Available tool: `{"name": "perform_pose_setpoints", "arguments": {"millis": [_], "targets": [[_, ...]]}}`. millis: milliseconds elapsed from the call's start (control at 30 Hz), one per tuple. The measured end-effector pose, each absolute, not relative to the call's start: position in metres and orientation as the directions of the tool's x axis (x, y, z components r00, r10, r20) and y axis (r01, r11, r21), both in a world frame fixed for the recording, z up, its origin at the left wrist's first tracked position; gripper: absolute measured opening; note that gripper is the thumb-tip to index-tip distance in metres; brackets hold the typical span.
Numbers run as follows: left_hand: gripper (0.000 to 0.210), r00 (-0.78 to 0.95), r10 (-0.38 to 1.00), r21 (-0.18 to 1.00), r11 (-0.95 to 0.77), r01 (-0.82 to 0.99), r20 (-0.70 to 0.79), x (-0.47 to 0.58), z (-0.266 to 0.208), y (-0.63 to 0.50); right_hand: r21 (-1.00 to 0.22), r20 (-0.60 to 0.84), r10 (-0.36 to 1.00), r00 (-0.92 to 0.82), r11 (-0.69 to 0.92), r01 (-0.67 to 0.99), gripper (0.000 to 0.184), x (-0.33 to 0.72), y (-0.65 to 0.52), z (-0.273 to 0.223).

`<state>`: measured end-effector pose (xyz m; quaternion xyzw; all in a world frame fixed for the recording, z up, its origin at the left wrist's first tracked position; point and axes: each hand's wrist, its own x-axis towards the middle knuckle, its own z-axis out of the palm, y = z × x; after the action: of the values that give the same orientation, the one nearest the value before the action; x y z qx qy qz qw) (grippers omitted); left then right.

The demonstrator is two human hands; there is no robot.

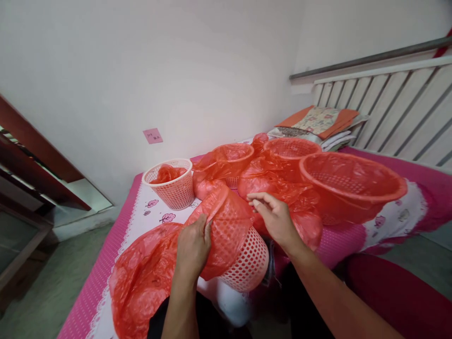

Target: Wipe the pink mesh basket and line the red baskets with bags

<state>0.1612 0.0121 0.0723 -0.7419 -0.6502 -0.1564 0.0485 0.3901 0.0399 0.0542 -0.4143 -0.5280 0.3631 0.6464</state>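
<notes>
I can see the left hand (193,245) pinching the red bag (228,221) draped over a tilted, perforated basket (250,264) near the person's lap; the right hand's (275,216) fingers curl narrowly beside it (whether they grip film, I can't tell). A white-rimmed basket (178,194) stands behind.

Behind the table (108,254), which wears a pink cloth with a white, tree-printed middle, rises a plain pale wall (183,70) in soft, even light, with a small pink square (153,136) on it. Right of the table stand a white slatted panel (395,103) and, above it, a grey pipe (363,59). Folded bedding (319,123) lies at the table's far right corner. Left of the table are red-brown boards (38,146) and grey-green floor (79,263).
</notes>
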Motion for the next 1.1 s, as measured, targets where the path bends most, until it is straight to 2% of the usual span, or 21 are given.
{"name": "perform_pose_setpoints", "arguments": {"millis": [100,167,267,367,500,600,733,867,1100], "targets": [[0.025,0.121,0.946,0.127,-0.166,0.978,0.301,0.161,0.072,0.012,-0.816,0.570,0.817,0.089,0.550,0.179,0.020,0.381,0.041,0.061],[0.026,0.134,0.946,0.124,-0.177,0.976,0.295,0.161,0.072,0.011,-0.810,0.572,0.819,0.039,0.557,0.184,0.021,0.374,0.042,0.062],[0.026,0.151,0.944,0.128,-0.195,0.972,0.293,0.161,0.072,0.010,-0.888,0.457,0.889,0.020,0.454,0.080,0.020,0.367,0.048,0.060],[0.026,0.165,0.937,0.157,-0.221,0.963,0.308,0.161,0.070,0.009,-0.939,0.308,0.950,0.048,0.311,-0.143,0.024,0.365,0.055,0.055],[0.028,0.191,0.922,0.217,-0.274,0.937,0.338,0.160,0.067,0.008,-0.883,0.134,0.991,-0.017,0.111,-0.457,0.028,0.368,0.060,0.053],[0.028,0.217,0.912,0.228,-0.307,0.924,0.348,0.160,0.067,0.008,-0.816,0.104,0.991,-0.078,0.040,-0.576,0.027,0.370,0.059,0.054],[0.029,0.248,0.908,0.239,-0.337,0.911,0.337,0.159,0.069,0.007,-0.774,0.072,0.995,-0.074,0.009,-0.633,0.027,0.370,0.059,0.055],[0.030,0.281,0.887,0.296,-0.397,0.869,0.366,0.158,0.071,0.005,-0.804,0.034,0.996,-0.083,-0.022,-0.594,0.032,0.368,0.057,0.056],[0.027,0.261,0.857,0.364,-0.439,0.822,0.443,0.147,0.070,0.009,-0.834,0.013,0.994,0.108,0.070,-0.547,0.037,0.334,0.065,0.061]]}}
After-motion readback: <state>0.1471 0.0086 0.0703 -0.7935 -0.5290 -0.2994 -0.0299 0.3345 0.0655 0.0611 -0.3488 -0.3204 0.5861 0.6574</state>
